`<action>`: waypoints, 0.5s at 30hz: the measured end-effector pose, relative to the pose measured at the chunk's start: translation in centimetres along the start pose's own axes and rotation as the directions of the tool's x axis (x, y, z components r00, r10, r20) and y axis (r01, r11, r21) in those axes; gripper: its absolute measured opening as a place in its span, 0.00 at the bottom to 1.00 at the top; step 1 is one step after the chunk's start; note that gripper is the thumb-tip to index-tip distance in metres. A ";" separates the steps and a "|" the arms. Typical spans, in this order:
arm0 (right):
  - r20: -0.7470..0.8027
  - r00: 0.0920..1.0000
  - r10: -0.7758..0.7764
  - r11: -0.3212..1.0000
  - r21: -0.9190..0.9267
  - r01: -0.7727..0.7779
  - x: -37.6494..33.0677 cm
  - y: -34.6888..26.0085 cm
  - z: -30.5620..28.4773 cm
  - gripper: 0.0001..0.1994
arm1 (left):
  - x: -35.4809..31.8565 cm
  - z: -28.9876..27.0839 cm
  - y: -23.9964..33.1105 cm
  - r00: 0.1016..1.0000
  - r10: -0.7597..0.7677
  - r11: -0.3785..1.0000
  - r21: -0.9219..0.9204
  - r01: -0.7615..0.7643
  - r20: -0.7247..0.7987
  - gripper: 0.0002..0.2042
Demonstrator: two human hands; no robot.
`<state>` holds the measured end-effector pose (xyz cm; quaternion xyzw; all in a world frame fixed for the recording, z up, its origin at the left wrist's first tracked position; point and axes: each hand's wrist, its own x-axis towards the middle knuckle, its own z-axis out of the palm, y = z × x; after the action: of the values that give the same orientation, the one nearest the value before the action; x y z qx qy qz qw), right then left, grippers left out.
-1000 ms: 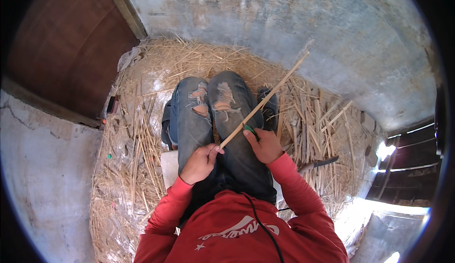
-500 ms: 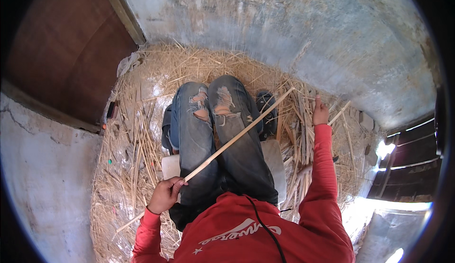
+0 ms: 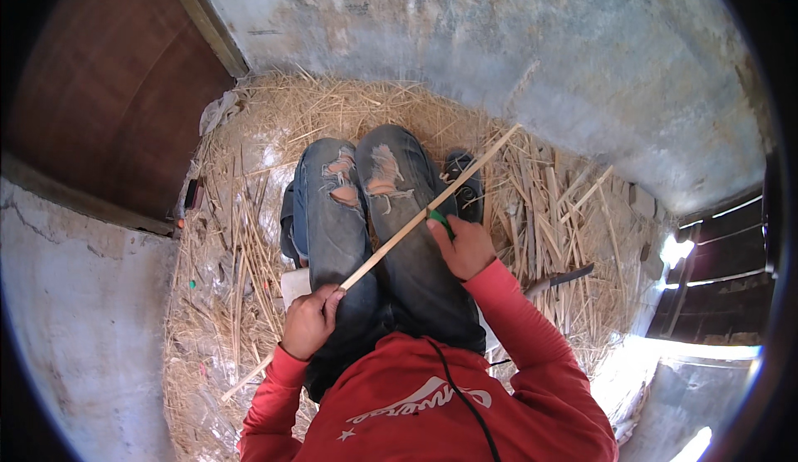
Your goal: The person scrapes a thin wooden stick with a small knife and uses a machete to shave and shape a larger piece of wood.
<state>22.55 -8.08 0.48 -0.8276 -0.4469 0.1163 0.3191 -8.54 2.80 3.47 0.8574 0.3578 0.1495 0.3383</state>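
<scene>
A long, pale split-bamboo strip runs slantwise over my lap, from beneath my left forearm up past my right knee. Fingers and thumb of my left hand are closed around it near my left thigh. Above my right thigh, my right hand grips a small green tool that touches or nearly touches the strip. Most of that tool is hidden in the fingers, so its exact kind is unclear. Ripped jeans lie under the strip.
Straw and split strips cover the floor, piled at the right. A dark-bladed knife rests there near my right forearm. A stained wall stands ahead, a brown door at the left. My dark shoe sits beside the right knee.
My right hand has come in from the strip pile to the bamboo over my lap, now with the green tool showing. My left hand has shifted slightly up and right with the strip.
</scene>
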 end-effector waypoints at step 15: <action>-0.345 0.875 0.340 0.918 0.324 -0.229 5.2 17.6 -6.7 0.28 | -2.1 -0.5 -2.2 0.998 -0.015 0.997 0.081 0.019 -0.053 0.07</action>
<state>40.43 -13.67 -5.00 -0.8388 -0.2250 0.0537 0.4929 -11.37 2.64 2.32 0.8633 0.3796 0.1544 0.2946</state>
